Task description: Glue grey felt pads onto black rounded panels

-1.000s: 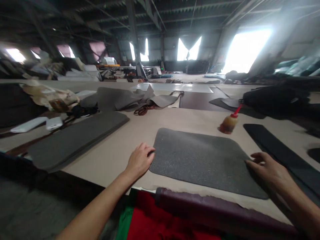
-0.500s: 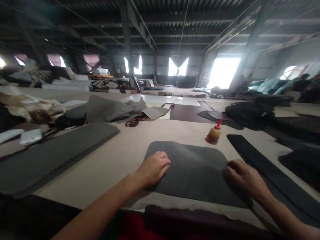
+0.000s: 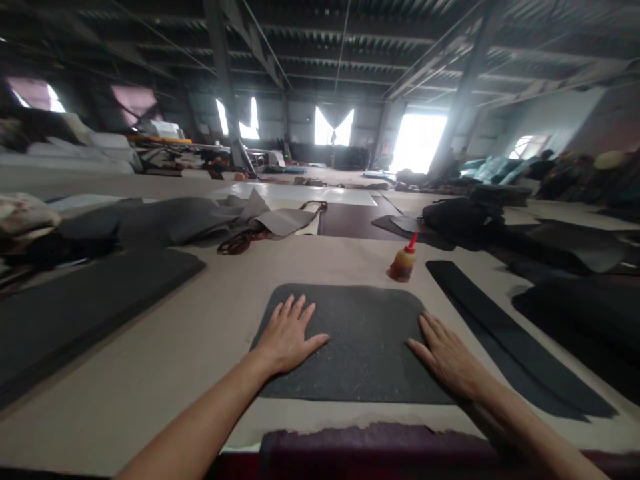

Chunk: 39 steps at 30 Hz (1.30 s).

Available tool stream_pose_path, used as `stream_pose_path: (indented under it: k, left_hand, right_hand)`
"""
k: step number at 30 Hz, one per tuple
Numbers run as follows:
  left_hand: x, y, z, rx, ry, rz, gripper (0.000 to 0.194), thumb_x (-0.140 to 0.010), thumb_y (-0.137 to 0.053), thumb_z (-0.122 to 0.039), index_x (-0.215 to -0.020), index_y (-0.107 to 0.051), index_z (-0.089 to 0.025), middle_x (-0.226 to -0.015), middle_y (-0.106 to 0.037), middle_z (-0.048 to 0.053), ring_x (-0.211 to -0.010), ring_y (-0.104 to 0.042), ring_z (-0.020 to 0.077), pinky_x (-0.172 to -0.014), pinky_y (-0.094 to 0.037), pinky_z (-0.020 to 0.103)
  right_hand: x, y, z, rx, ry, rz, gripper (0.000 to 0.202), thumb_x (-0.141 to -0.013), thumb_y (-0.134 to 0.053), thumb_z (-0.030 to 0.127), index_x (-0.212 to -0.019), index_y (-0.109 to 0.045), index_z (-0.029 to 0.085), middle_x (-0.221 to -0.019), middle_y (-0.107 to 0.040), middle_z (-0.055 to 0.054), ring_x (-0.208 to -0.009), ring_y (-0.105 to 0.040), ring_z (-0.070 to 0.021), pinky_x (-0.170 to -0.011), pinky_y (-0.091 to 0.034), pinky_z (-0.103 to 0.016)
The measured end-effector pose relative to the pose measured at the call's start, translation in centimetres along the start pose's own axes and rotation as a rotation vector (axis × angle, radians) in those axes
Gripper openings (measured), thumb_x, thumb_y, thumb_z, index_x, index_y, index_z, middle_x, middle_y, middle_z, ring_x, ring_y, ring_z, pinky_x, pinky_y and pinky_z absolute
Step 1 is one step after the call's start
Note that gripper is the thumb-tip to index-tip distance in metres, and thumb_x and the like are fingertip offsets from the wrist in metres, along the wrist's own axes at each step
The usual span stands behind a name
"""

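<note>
A dark grey flat panel with rounded far corners (image 3: pixel 360 347) lies on the table in front of me. My left hand (image 3: pixel 287 337) rests flat on its left part, fingers spread and thumb pointing right. At the panel's right edge, my right hand (image 3: pixel 443 350) lies with its fingers stretched out, touching the surface. Neither hand holds anything. Beyond the panel stands a squeeze bottle (image 3: pixel 403 261) with a red nozzle and a yellowish-brown content.
Dark strips (image 3: pixel 510 340) lie to the right, and a stack of long dark panels (image 3: pixel 95 313) to the left. Crumpled grey sheets (image 3: pixel 200 220) and a coiled brown cord (image 3: pixel 235 244) lie farther back. A dark purple piece (image 3: pixel 370 450) covers the near edge.
Both hands have flattened and spread from their curled poses onto the panel. The view has shifted, so the surroundings appear farther left.
</note>
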<state>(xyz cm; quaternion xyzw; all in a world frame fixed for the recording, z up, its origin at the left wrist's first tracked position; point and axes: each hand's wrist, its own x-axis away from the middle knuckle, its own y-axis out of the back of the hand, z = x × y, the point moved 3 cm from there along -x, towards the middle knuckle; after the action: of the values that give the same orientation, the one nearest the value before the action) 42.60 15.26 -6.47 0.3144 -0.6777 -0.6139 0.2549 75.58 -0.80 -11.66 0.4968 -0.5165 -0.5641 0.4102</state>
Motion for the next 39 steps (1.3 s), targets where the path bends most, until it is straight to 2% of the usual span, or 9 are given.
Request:
stream_pose_path:
  k: [3, 7, 9, 12, 18, 23, 30, 34, 39]
  left_hand:
    - [-0.1, -0.2, -0.1, -0.041, -0.003, -0.01, 0.086, -0.09, -0.032, -0.078, -0.154, -0.035, -0.02, -0.163, -0.022, 0.013, -0.151, -0.017, 0.0373, -0.122, -0.019, 0.057]
    - [-0.6, -0.9, 0.3, -0.123, -0.013, -0.039, 0.083, -0.092, -0.033, -0.075, -0.155, -0.034, -0.022, -0.163, -0.023, 0.011, -0.151, -0.02, 0.0354, -0.122, -0.022, 0.055]
    - [-0.9, -1.2, 0.6, -0.165, -0.019, -0.05, 0.082, -0.092, -0.035, -0.074, -0.154, -0.034, -0.021, -0.163, -0.024, 0.011, -0.15, -0.021, 0.035, -0.122, -0.024, 0.054]
    - [-1.2, -1.6, 0.8, -0.21, -0.032, -0.052, 0.083, -0.091, -0.037, -0.075, -0.154, -0.035, -0.022, -0.163, -0.024, 0.01, -0.15, -0.021, 0.0341, -0.122, -0.025, 0.053]
    - [-1.3, -1.4, 0.7, -0.23, -0.009, -0.005, 0.085, -0.089, -0.033, -0.077, -0.155, -0.031, -0.024, -0.164, -0.022, 0.007, -0.151, -0.02, 0.0325, -0.122, -0.023, 0.051]
    - [-1.4, -1.3, 0.8, -0.217, -0.009, -0.021, 0.085, -0.089, -0.032, -0.078, -0.155, -0.033, -0.025, -0.164, -0.024, 0.006, -0.151, -0.02, 0.0317, -0.123, -0.023, 0.05]
    - [-1.2, -1.3, 0.9, -0.191, -0.015, -0.029, 0.085, -0.089, -0.031, -0.077, -0.154, -0.034, -0.024, -0.163, -0.024, 0.008, -0.151, -0.021, 0.0337, -0.122, -0.022, 0.053]
    - [-1.2, -1.2, 0.6, -0.196, -0.005, -0.018, 0.085, -0.089, -0.031, -0.077, -0.155, -0.034, -0.024, -0.163, -0.025, 0.008, -0.151, -0.021, 0.033, -0.122, -0.023, 0.052]
    - [-1.3, -1.1, 0.4, -0.236, 0.001, 0.013, 0.083, -0.09, -0.031, -0.075, -0.155, -0.032, -0.024, -0.164, -0.023, 0.007, -0.151, -0.019, 0.0316, -0.123, -0.022, 0.05]
  right_hand:
    - [-0.7, 2.7, 2.2, -0.02, -0.103, 0.03, 0.085, -0.098, -0.032, 0.065, -0.146, -0.044, -0.005, -0.154, -0.031, -0.03, -0.147, -0.025, -0.0418, -0.119, -0.027, -0.059]
    - [-3.0, 6.2, 9.2, -0.284, 0.208, 0.044, 0.084, -0.1, -0.036, 0.062, -0.156, -0.027, -0.001, -0.162, -0.014, -0.022, -0.152, -0.011, -0.0324, -0.125, -0.019, -0.048]
    - [-4.5, 6.5, 12.5, -0.402, 0.405, 0.066, 0.084, -0.101, -0.038, 0.062, -0.156, -0.026, 0.0, -0.163, -0.014, -0.021, -0.152, -0.011, -0.0297, -0.126, -0.016, -0.042]
    - [-6.6, 5.4, 14.3, -0.456, 0.457, 0.072, 0.087, -0.099, -0.034, 0.068, -0.155, -0.03, 0.002, -0.161, -0.021, -0.021, -0.15, -0.018, -0.0342, -0.124, -0.018, -0.05]
    - [-8.7, 3.0, 8.3, -0.312, 0.054, 0.053, 0.099, -0.096, -0.031, 0.075, -0.151, -0.033, -0.007, -0.158, -0.025, -0.028, -0.148, -0.019, -0.0417, -0.121, -0.02, -0.053]
    - [-8.4, 2.2, 2.7, -0.26, -0.152, 0.05, 0.096, -0.095, -0.029, 0.077, -0.15, -0.036, -0.001, -0.158, -0.028, -0.026, -0.147, -0.024, -0.0374, -0.12, -0.022, -0.047]
    - [-6.3, 3.8, -4.1, -0.189, -0.367, 0.009, 0.072, -0.104, -0.027, 0.052, -0.143, -0.043, -0.007, -0.151, -0.034, -0.033, -0.144, -0.029, -0.0428, -0.117, -0.024, -0.058]
    - [-3.7, 5.8, -3.7, -0.185, -0.249, -0.012, 0.057, -0.105, -0.022, 0.035, -0.14, -0.052, 0.002, -0.151, -0.042, -0.023, -0.147, -0.029, -0.0296, -0.124, -0.017, -0.042]
    - [-0.7, 4.3, 1.1, -0.273, 0.014, 0.065, 0.075, -0.103, -0.027, 0.06, -0.153, -0.035, 0.004, -0.161, -0.027, -0.017, -0.15, -0.021, -0.0283, -0.125, -0.02, -0.045]
